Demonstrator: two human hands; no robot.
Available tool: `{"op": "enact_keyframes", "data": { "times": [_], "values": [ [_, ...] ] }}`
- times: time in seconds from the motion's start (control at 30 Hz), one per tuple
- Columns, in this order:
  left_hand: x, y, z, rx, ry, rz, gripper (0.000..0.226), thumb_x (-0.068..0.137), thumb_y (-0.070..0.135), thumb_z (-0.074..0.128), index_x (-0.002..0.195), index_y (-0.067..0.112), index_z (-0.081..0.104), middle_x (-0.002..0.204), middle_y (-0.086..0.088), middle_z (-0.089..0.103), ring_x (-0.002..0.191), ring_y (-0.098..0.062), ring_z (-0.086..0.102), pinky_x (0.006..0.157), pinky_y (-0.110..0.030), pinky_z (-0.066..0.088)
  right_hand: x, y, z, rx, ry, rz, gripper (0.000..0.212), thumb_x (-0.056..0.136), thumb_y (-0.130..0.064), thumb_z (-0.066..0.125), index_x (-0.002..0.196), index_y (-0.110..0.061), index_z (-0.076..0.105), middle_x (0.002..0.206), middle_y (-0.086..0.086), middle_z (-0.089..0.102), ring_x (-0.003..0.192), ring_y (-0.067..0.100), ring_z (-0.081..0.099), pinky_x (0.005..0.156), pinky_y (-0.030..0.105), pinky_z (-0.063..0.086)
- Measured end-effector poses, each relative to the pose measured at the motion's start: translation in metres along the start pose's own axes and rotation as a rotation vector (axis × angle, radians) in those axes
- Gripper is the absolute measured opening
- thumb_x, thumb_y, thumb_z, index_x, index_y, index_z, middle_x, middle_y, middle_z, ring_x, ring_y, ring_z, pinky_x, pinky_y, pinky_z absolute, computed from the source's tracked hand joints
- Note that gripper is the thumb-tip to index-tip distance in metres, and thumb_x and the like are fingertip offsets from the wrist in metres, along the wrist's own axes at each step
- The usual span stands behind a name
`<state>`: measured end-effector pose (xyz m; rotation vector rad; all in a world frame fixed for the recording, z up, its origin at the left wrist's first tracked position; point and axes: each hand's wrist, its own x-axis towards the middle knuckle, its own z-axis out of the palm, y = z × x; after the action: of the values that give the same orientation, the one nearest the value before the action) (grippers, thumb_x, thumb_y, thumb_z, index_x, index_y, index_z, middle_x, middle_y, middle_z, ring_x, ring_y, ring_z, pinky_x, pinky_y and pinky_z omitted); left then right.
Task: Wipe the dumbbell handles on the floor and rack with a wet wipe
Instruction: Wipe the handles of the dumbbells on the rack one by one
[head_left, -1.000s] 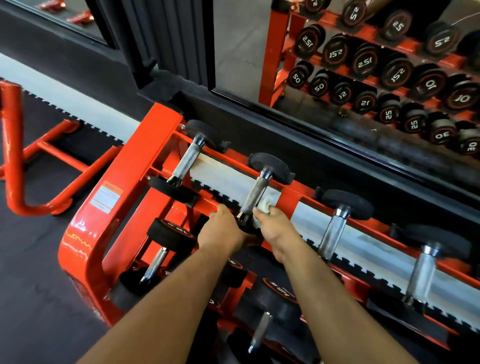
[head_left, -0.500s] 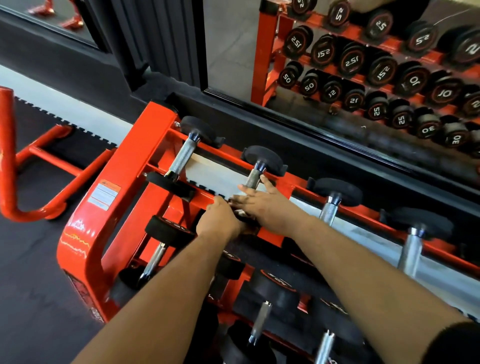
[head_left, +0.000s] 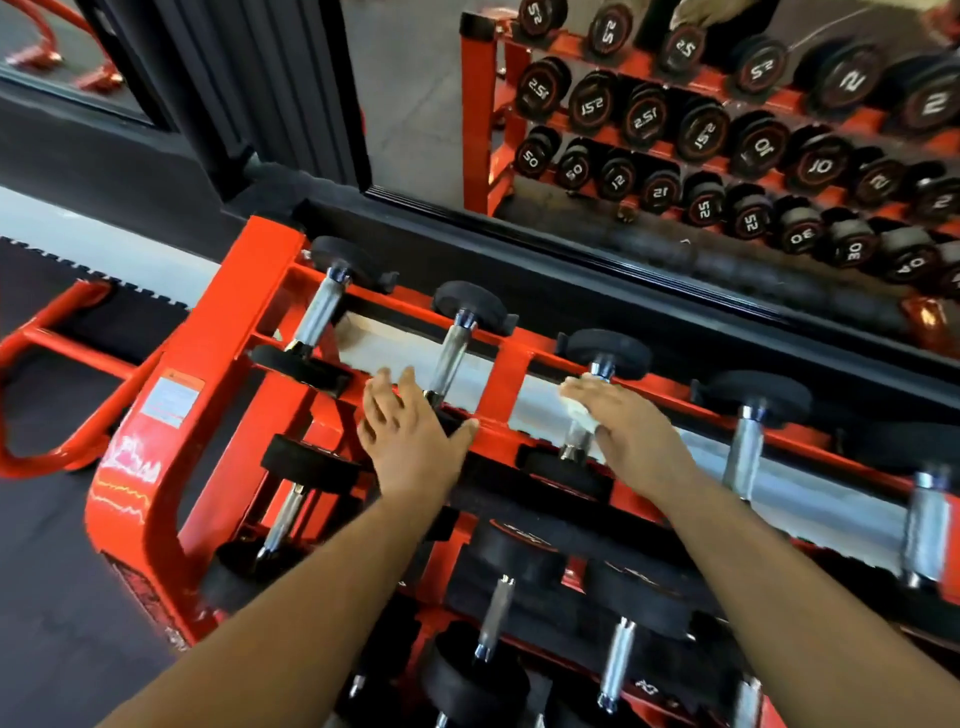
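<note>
Your right hand (head_left: 631, 431) presses the wipe (head_left: 581, 413) around a dumbbell handle (head_left: 575, 441); your left hand (head_left: 410, 434) rests flat, fingers spread, on the rack (head_left: 498, 384).

Red crossbar (head_left: 506, 384) divides gaps between dumbbell handles (head_left: 447, 358).

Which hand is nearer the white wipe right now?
Right. The right hand lies on the white wipe at a dumbbell handle; the left hand is apart, spread open leftward.

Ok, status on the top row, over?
Left hand open, empty, over the rail. Right hand holds wet wipe on third dumbbell handle. Nothing in the way.
</note>
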<state>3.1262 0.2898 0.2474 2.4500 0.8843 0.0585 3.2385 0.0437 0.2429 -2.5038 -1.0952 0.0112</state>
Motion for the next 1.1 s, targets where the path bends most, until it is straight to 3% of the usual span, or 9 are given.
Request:
{"op": "enact_keyframes", "data": {
  "times": [0.07, 0.13, 0.27, 0.5, 0.57, 0.7, 0.83, 0.97, 1.1],
  "values": [
    [-0.030, 0.018, 0.013, 0.010, 0.012, 0.146, 0.100, 0.083, 0.071, 0.065, 0.157, 0.017, 0.026, 0.168, -0.011, 0.014, 0.156, -0.032, 0.009, 0.120, -0.055, 0.020, -0.018, 0.015, -0.002, -0.121, -0.076, -0.081, 0.075, 0.072, 0.000, 0.043, 0.143, -0.022, 0.055, 0.148, 0.000, 0.054, 0.143, 0.021, 0.044, 0.118, 0.049, 0.033],
    [-0.051, 0.043, 0.028, 0.058, -0.189, 0.177, 0.109, 0.079, 0.084, 0.056, 0.157, 0.015, 0.025, 0.167, -0.010, 0.020, 0.155, -0.030, 0.016, 0.119, -0.053, 0.024, -0.030, 0.030, -0.001, -0.284, -0.201, -0.213, 0.077, 0.079, 0.003, 0.054, 0.150, -0.026, 0.046, 0.157, -0.004, 0.042, 0.149, 0.019, 0.028, 0.119, 0.052, 0.028],
    [-0.060, 0.082, 0.052, -0.020, -0.562, -0.049, 0.122, 0.062, 0.089, 0.069, 0.146, 0.008, 0.034, 0.151, -0.015, 0.047, 0.141, -0.034, 0.045, 0.111, -0.049, 0.043, -0.024, 0.040, -0.004, -0.494, -0.369, -0.457, 0.061, 0.100, -0.015, 0.048, 0.158, -0.024, 0.030, 0.166, -0.002, 0.023, 0.155, 0.019, 0.011, 0.122, 0.060, 0.008],
    [-0.056, 0.091, 0.064, -0.059, -0.575, -0.127, 0.123, 0.058, 0.067, 0.087, 0.145, -0.001, 0.031, 0.146, -0.016, 0.046, 0.132, -0.033, 0.054, 0.106, -0.046, 0.049, 0.022, 0.002, 0.007, -0.631, -0.498, -0.520, 0.035, 0.095, -0.010, 0.052, 0.127, -0.021, 0.061, 0.129, 0.001, 0.062, 0.134, 0.021, 0.050, 0.122, 0.062, 0.004],
    [-0.056, 0.091, 0.063, -0.039, -0.581, -0.115, 0.125, 0.057, 0.071, 0.086, 0.145, 0.001, 0.032, 0.145, -0.014, 0.047, 0.130, -0.032, 0.055, 0.105, -0.047, 0.050, 0.009, 0.014, 0.004, -0.560, -0.406, -0.509, 0.040, 0.095, -0.013, 0.050, 0.133, -0.023, 0.058, 0.140, 0.000, 0.057, 0.141, 0.020, 0.042, 0.123, 0.058, 0.004],
    [-0.058, 0.090, 0.067, -0.026, -0.553, -0.087, 0.115, 0.062, 0.070, 0.084, 0.142, 0.006, 0.032, 0.142, -0.010, 0.047, 0.130, -0.031, 0.055, 0.103, -0.048, 0.051, -0.025, 0.038, 0.000, -0.493, -0.393, -0.444, 0.060, 0.099, -0.015, 0.046, 0.157, -0.025, 0.032, 0.167, -0.004, 0.019, 0.155, 0.016, 0.007, 0.124, 0.048, -0.004],
    [-0.059, 0.085, 0.070, -0.060, -0.545, -0.062, 0.107, 0.065, 0.066, 0.084, 0.138, 0.007, 0.034, 0.137, -0.010, 0.047, 0.127, -0.032, 0.057, 0.098, -0.045, 0.051, 0.000, 0.023, 0.008, -0.481, -0.378, -0.497, 0.045, 0.094, -0.008, 0.051, 0.138, -0.016, 0.056, 0.152, 0.003, 0.050, 0.150, 0.020, 0.030, 0.124, 0.051, 0.003],
    [-0.060, 0.082, 0.071, -0.098, -0.530, -0.032, 0.106, 0.064, 0.067, 0.084, 0.137, 0.008, 0.034, 0.134, -0.010, 0.047, 0.124, -0.031, 0.058, 0.095, -0.043, 0.050, 0.024, 0.011, 0.012, -0.604, -0.443, -0.539, 0.042, 0.092, -0.010, 0.048, 0.132, -0.017, 0.058, 0.127, 0.004, 0.063, 0.130, 0.024, 0.054, 0.123, 0.050, 0.002],
    [-0.063, 0.082, 0.073, -0.104, -0.500, -0.021, 0.107, 0.065, 0.067, 0.082, 0.139, 0.009, 0.032, 0.135, -0.010, 0.045, 0.122, -0.032, 0.059, 0.096, -0.046, 0.052, -0.011, 0.029, 0.002, -0.595, -0.362, -0.544, 0.056, 0.094, -0.016, 0.046, 0.150, -0.017, 0.045, 0.154, 0.006, 0.046, 0.148, 0.025, 0.035, 0.124, 0.053, 0.012]
  ]
}}
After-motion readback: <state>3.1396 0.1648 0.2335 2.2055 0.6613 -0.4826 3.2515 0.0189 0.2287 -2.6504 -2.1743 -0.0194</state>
